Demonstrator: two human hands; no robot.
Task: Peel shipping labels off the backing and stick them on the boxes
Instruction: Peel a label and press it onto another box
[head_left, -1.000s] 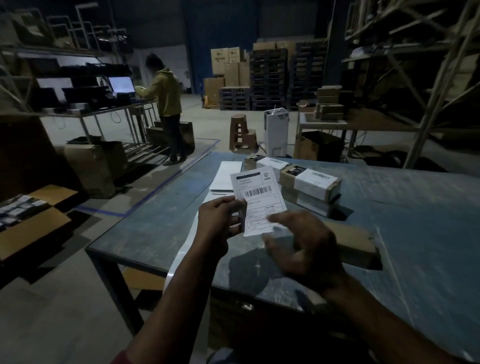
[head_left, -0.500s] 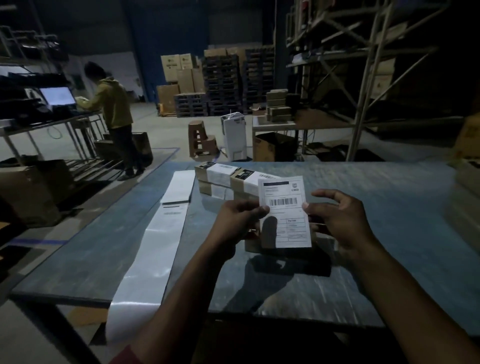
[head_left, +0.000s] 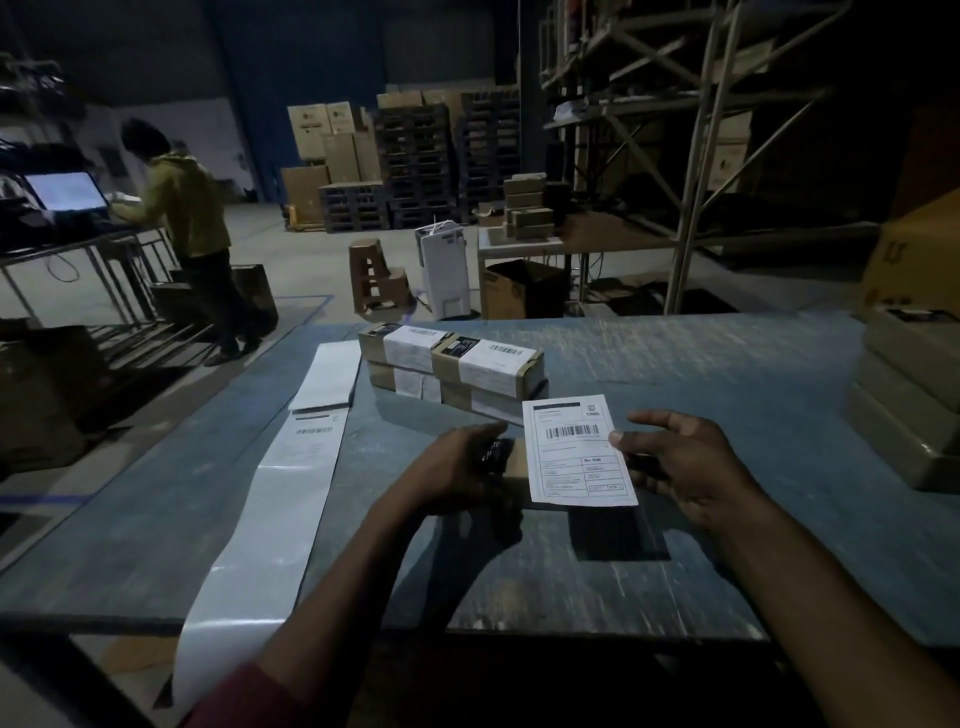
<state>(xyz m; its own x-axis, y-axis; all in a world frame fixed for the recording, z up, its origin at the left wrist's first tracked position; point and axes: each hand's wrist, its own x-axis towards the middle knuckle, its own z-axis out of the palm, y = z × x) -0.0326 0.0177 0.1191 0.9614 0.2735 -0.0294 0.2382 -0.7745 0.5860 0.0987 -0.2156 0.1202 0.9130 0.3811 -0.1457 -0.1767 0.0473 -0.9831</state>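
Right hand (head_left: 685, 462) pinches the peeled label (head_left: 576, 449) at its right edge, thumb tip on the printed face, other fingers spread out behind. I hold it by the margin so the adhesive back stays off my skin and the barcode faces up for alignment.

Left hand (head_left: 457, 473) rests on the unlabelled box (head_left: 511, 460) lying just under the label, fingers curled over its left end. I judge that's to pin the box so it doesn't slide when the label goes down; whether it truly grips or only presses, I can't tell, too dark.

The label hovers tilted over the box's right part, lower edge near the table (head_left: 727, 545). Can't tell if it's touching the box.

The labelled stack (head_left: 457, 366) sits further back, out of the working zone, labels wrapped over the tops. The backing strip (head_left: 270, 499) runs along the left and hangs off the near table edge, one label still on it, within left-hand reach for the next peel.

More boxes (head_left: 909, 415) wait at the far right.

Next step, I judge: lower, align, smooth down.
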